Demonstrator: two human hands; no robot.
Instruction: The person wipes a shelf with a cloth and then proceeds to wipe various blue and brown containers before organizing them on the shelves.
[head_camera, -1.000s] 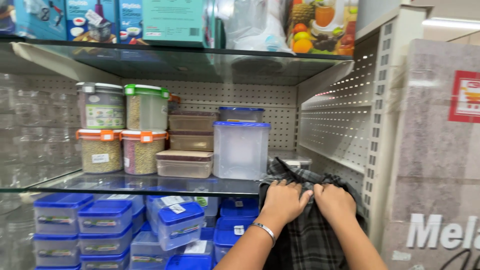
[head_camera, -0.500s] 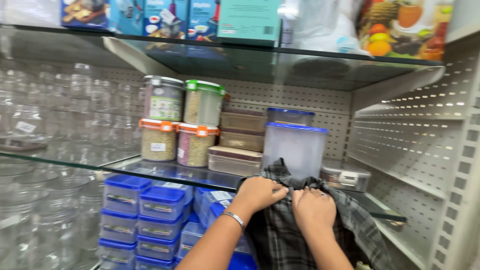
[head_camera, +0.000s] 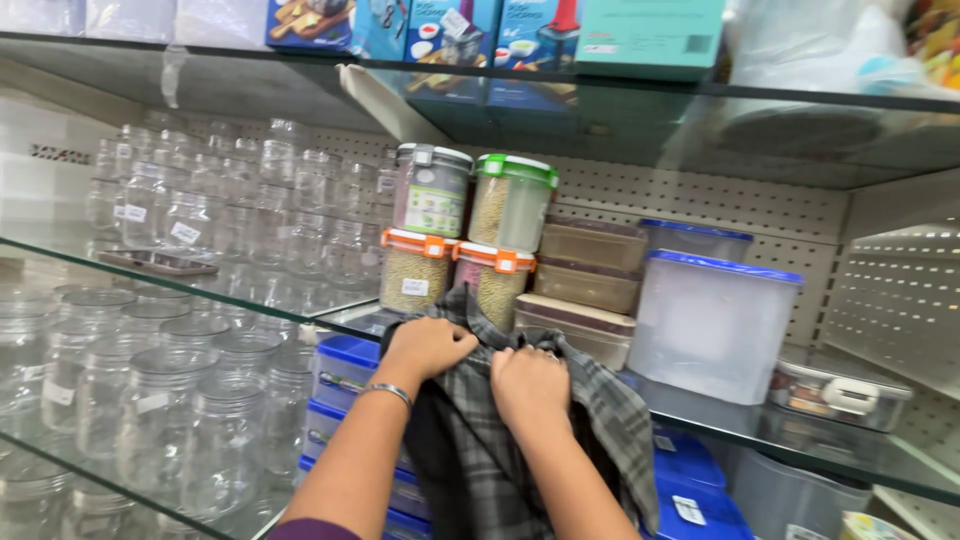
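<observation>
My left hand (head_camera: 428, 347), with a metal bangle at the wrist, and my right hand (head_camera: 528, 384) both grip a grey checked cloth (head_camera: 490, 455). The cloth is pressed on the front edge of a glass shelf (head_camera: 360, 322) and hangs down below it. Just behind my hands stand four round storage jars with grain inside: two with orange-clipped lids (head_camera: 420, 270) below, two with grey and green lids (head_camera: 515, 202) stacked on top.
Flat brown-tinted boxes (head_camera: 590, 272) and a tall frosted container with a blue lid (head_camera: 712, 325) stand to the right of the jars. Blue-lidded boxes (head_camera: 345, 375) fill the shelf below. Many clear glass jars (head_camera: 200, 330) crowd the left shelves. Boxed goods (head_camera: 500, 30) line the top shelf.
My hands and the cloth have slid left along the shelf edge, from beside the frosted container to in front of the grain jars. The view has swung left, bringing the glass jars in.
</observation>
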